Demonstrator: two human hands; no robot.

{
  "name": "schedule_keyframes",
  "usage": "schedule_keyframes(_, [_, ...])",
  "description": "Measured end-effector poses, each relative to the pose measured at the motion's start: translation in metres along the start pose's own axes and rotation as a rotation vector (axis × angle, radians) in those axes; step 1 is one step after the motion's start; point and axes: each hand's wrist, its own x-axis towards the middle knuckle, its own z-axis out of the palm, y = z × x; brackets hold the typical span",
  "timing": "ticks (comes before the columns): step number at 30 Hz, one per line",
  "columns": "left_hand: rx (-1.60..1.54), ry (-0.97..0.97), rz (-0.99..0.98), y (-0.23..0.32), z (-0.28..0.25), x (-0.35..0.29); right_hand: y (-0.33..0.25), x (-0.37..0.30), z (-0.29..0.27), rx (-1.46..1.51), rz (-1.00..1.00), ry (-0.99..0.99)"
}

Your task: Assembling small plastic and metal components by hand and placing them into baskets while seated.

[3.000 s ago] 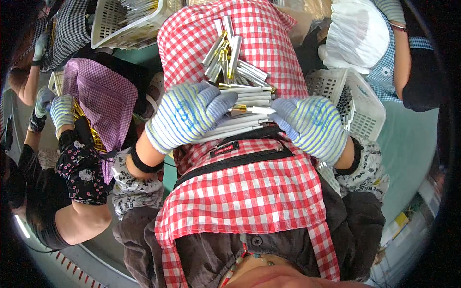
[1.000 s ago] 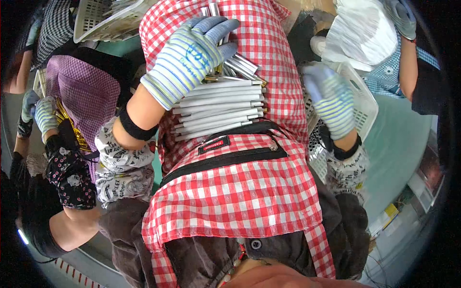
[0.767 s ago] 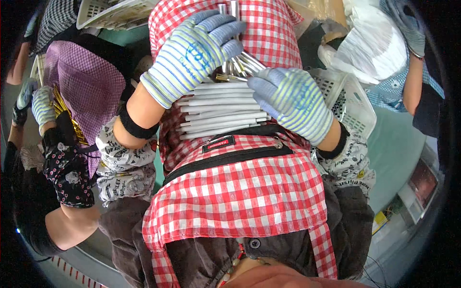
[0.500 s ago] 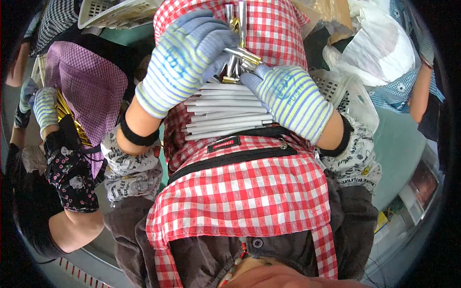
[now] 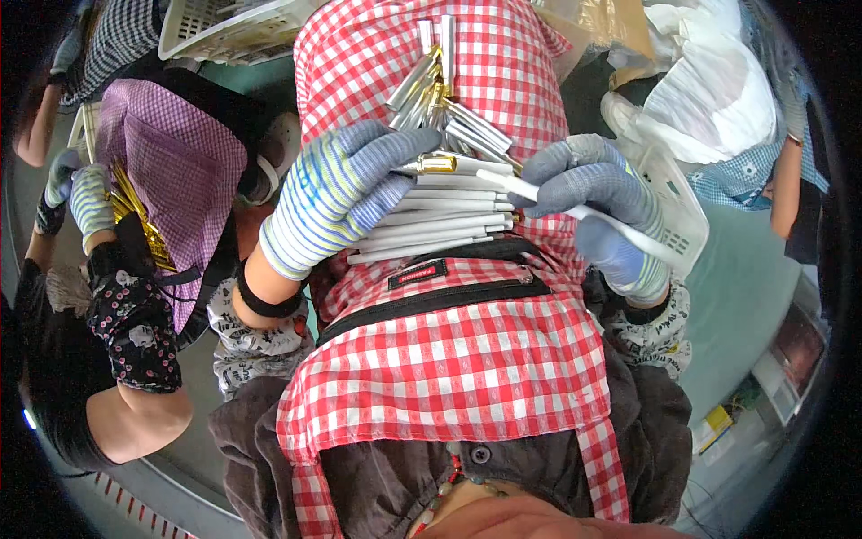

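Note:
My left hand [image 5: 328, 199], in a striped knit glove, pinches a small metal tube [image 5: 438, 163] with a gold end and a silver end. Between the gloved fingers of my right hand [image 5: 600, 184] runs a slim white rod [image 5: 621, 232], its narrower tip pointing left toward the tube, with a gap between them. On my lap, below both hands, lies a stack of white rods [image 5: 431, 217] side by side. A loose heap of silver-and-gold tubes [image 5: 437, 101] rests just beyond the stack, on my red-and-white checked apron [image 5: 449, 359].
To my left a person's gloved hands [image 5: 88, 202] are by a bunch of gold strips [image 5: 139, 220] and a purple checked cloth [image 5: 180, 171]. White plastic baskets stand at the far left [image 5: 229, 31] and beside my right hand [image 5: 687, 211]. A white bag [image 5: 709, 90] lies at the far right.
My hands, close together over the tube heap before, have moved apart and nearer to me. A white rod now shows in my right hand, and the metal tube is in my left fingers.

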Motion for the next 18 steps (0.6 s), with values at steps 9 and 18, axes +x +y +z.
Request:
schedule_keyframes(9, [0.035, -0.067, 0.074, 0.014, 0.003, 0.002, 0.008, -0.010, 0.009, 0.288, -0.010, 0.036])
schedule_keyframes(18, [0.225, -0.083, 0.164, 0.015, 0.005, 0.000, 0.029, -0.026, 0.013, 0.765, 0.172, 0.071])
